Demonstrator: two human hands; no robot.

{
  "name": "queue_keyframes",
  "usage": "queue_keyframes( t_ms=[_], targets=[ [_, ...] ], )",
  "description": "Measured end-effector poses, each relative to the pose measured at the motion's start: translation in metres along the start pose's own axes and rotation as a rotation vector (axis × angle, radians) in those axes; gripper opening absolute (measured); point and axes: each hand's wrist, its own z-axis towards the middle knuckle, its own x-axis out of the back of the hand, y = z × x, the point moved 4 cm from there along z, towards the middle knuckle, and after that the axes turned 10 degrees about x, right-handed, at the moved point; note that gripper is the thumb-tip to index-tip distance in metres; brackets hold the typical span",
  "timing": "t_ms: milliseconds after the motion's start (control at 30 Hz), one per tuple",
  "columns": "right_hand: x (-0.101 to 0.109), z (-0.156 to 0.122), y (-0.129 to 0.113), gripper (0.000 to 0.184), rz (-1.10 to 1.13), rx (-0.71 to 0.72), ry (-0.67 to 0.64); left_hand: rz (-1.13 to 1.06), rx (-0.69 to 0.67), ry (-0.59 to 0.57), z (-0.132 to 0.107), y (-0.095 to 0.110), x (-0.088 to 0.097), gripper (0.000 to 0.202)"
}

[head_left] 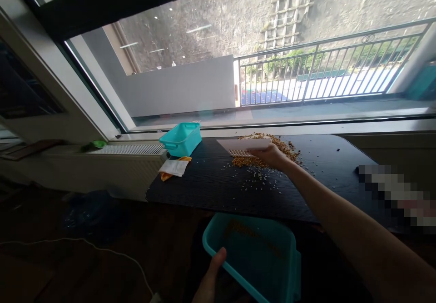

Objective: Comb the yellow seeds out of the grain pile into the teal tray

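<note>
My right hand [274, 155] reaches out over the dark ribbed table [204, 185] and grips a flat white scraper [243, 145], its edge against a pile of yellow-brown grains [269, 151] spread near the window side. Loose grains lie scattered in front of the pile. My left hand [211, 278] holds a teal plastic tray [254, 253] by its near left rim, below the table's front edge. A few grains lie inside that tray.
A second teal tray [181, 138] stands at the table's back left corner. A white and orange packet [174, 167] lies beside it. A white radiator [102, 166] runs along the left, a large window [238, 67] behind. A cable [85, 244] crosses the floor.
</note>
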Motion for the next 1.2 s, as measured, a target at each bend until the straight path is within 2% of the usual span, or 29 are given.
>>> queue_keyframes(
  t_ms=[133,467,600,900,1200],
  targets=[
    [-0.003,0.002,0.004,0.045,-0.003,-0.017,-0.004,-0.006,0.003,-0.014,-0.005,-0.004,-0.002,0.068],
    [-0.008,0.002,0.009,0.039,0.014,-0.038,-0.048,-0.046,0.06,-0.082,-0.019,-0.011,-0.009,0.066],
    [-0.005,-0.001,0.004,0.044,0.023,-0.035,-0.084,-0.047,0.098,-0.073,-0.019,-0.013,-0.007,0.066],
    [0.002,-0.001,0.004,0.038,0.071,-0.063,-0.102,-0.068,0.115,-0.042,-0.021,-0.013,-0.007,0.063],
    [-0.022,0.014,0.016,0.045,0.227,-0.093,-0.11,-0.108,0.141,-0.022,-0.03,-0.018,-0.011,0.064]
  ],
)
